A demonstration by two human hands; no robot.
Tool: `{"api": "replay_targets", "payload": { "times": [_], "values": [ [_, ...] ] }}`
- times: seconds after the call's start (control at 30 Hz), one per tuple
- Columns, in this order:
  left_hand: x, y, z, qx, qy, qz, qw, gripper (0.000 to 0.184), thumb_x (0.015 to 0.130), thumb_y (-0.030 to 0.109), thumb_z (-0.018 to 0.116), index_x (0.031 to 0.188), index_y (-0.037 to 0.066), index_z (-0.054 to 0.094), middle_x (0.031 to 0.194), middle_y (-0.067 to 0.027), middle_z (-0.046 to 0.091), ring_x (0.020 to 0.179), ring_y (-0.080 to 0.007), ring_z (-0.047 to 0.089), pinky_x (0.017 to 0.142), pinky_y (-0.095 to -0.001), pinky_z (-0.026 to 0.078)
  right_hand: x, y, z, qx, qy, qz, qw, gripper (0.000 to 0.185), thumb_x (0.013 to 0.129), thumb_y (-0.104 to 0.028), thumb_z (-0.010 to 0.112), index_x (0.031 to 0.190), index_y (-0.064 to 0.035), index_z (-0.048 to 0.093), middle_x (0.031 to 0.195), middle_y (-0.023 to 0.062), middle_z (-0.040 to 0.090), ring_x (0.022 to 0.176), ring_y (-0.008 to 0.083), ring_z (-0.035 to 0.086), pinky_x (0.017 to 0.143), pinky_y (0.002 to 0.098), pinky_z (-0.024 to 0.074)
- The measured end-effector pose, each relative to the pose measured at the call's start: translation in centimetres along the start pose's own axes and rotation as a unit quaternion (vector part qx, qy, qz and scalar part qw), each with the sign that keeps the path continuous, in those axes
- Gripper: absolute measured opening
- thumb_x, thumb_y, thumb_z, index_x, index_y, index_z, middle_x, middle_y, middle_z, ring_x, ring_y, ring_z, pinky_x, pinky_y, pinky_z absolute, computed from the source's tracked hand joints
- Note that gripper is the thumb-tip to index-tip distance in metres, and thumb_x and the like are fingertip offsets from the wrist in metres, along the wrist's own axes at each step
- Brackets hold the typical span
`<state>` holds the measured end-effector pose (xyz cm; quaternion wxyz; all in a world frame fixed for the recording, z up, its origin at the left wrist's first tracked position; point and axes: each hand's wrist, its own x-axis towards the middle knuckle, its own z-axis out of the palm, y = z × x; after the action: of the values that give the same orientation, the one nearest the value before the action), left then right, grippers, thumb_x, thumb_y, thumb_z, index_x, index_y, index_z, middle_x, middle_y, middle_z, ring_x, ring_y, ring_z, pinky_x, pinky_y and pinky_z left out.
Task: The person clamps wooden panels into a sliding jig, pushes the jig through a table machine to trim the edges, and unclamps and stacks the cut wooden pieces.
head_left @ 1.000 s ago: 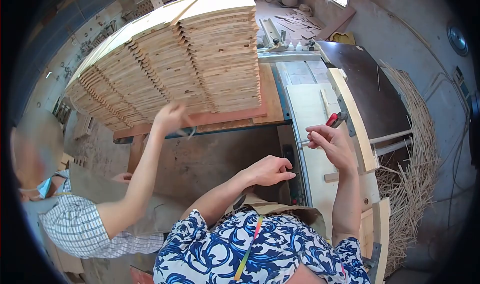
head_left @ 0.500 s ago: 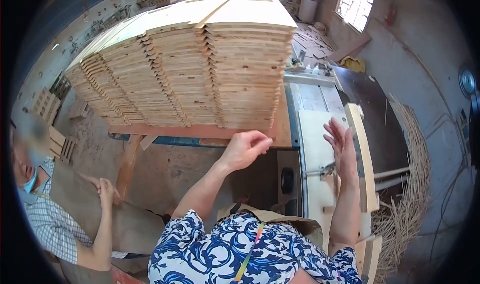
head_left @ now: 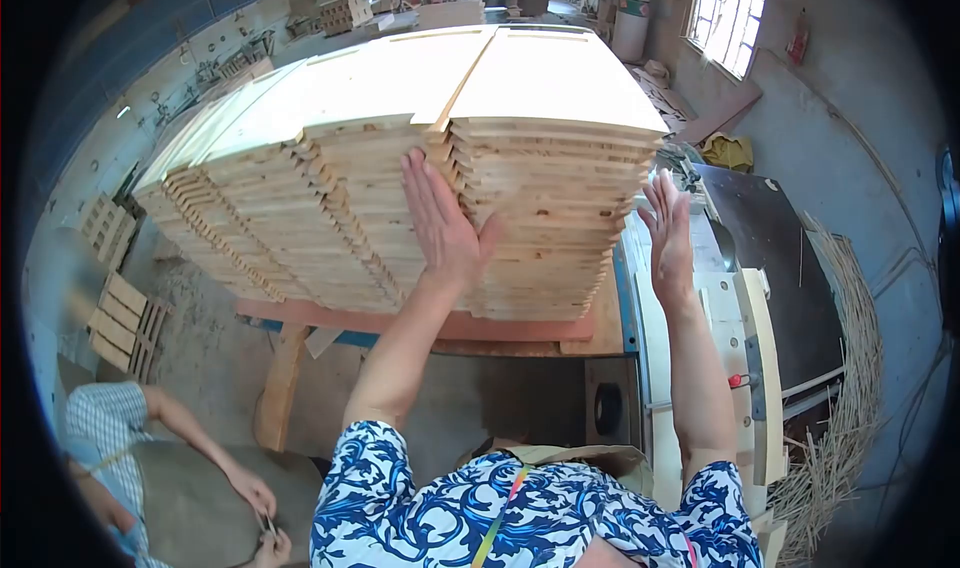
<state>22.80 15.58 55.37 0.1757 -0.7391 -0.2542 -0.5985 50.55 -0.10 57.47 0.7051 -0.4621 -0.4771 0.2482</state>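
Now left hand (head_left: 445, 231) and right hand (head_left: 671, 233) point up near stacked boards (head_left: 555, 203), grips wide.

Smooth wooden boards (head_left: 370, 168), rough wooden strips (head_left: 855, 388), matt cloth shirt (head_left: 430, 523)

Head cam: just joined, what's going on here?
The camera wearer has both arms out toward a large stack of boards. The left hand is open, in front of the stack's near face; contact is hard to confirm. The right hand, also open, is raised by the stack's right end. Neither is gripping anything. The stack sits on a reddish base. At lower left, a co-worker's hands hold something too small to identify.
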Motion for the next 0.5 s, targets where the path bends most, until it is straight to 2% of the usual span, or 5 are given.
{"api": "replay_targets", "payload": {
  "times": [0.1,0.13,0.23,0.27,0.5],
  "values": [
    [-0.4,-1.0,1.6,0.001,0.002,0.013,1.0,0.105,0.104,0.056,0.055,0.165,-0.01,0.001,0.17,-0.0397,0.008,0.157,-0.0585,0.013,0.125,-0.0673,0.014,3.0,-1.3,1.7,0.011,0.029,-0.022,0.999,0.088,0.112,-0.065,0.028,0.169,0.0004,0.014,0.175,0.0211,0.02,0.161,0.0332,0.024,0.128,0.0475,0.0239],
    [-0.6,-1.2,1.8,0.012,0.005,0.011,1.0,0.106,0.103,0.055,0.056,0.165,-0.011,0.0,0.169,-0.0408,0.009,0.156,-0.0604,0.013,0.125,-0.0682,0.014,3.6,-1.8,2.9,0.04,0.075,-0.01,0.996,0.086,0.111,-0.065,0.033,0.167,0.0006,0.026,0.17,0.0185,0.034,0.156,0.0295,0.035,0.125,0.0421,0.028],
    [-0.8,-1.6,2.3,0.03,0.018,0.014,0.999,0.104,0.103,0.054,0.06,0.164,-0.012,0.008,0.165,-0.0433,0.018,0.154,-0.0612,0.02,0.123,-0.0699,0.02,5.4,-0.9,2.9,0.083,-0.005,-0.013,0.996,0.088,0.11,-0.069,0.028,0.165,-0.0004,0.029,0.168,0.0154,0.037,0.156,0.027,0.032,0.129,0.0442,0.018],
    [-0.8,-1.7,2.3,0.029,0.021,0.017,0.999,0.104,0.103,0.054,0.06,0.164,-0.012,0.008,0.165,-0.0433,0.018,0.154,-0.0612,0.02,0.123,-0.0699,0.02,5.5,-0.6,3.4,0.099,0.018,-0.019,0.995,0.083,0.111,-0.068,0.032,0.161,-0.0015,0.036,0.161,0.012,0.045,0.15,0.0234,0.038,0.126,0.0411,0.0228],
    [-0.8,-2.2,2.4,0.012,-0.002,-0.016,1.0,0.101,0.103,0.05,0.061,0.167,-0.005,0.006,0.167,-0.0395,0.019,0.155,-0.0596,0.02,0.122,-0.0719,0.018,5.0,-0.3,3.4,0.029,0.062,0.022,0.997,0.076,0.112,-0.065,0.033,0.161,-0.0074,0.039,0.159,0.0103,0.048,0.146,0.0207,0.041,0.123,0.0382,0.0276]
  ]
}}
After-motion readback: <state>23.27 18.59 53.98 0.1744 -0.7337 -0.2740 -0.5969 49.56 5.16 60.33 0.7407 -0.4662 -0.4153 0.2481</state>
